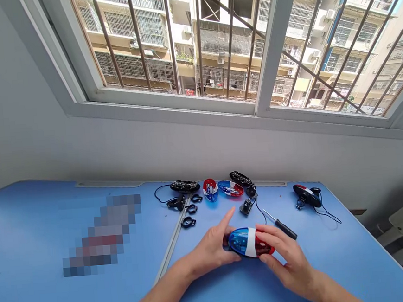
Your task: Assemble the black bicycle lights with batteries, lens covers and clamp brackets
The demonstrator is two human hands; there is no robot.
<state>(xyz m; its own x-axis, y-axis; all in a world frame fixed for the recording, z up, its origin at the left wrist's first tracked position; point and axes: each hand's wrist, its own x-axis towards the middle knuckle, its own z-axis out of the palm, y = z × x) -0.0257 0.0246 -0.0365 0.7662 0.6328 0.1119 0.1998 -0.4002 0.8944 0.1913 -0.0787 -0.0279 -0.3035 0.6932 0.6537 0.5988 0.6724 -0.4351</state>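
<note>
Near the table's front, an oval light with a blue half, a white band and a red half (251, 242) is held between both hands. My left hand (216, 245) grips its blue end, thumb below and index finger raised. Around the red end are the closed fingers of my right hand (284, 256). A screwdriver (285, 228) with a black handle lies just beyond my right hand. Behind the hands are a small black bracket (247, 207), a red and blue oval cover (210, 190) and another such cover (230, 188).
At the back of the blue table (29, 229) lie a black oval part (185, 186) with a cable and several black ring clamps (188, 222). An assembled light with a cable (307, 195) sits at the right. A pixelated patch covers something at the left. A barred window is behind.
</note>
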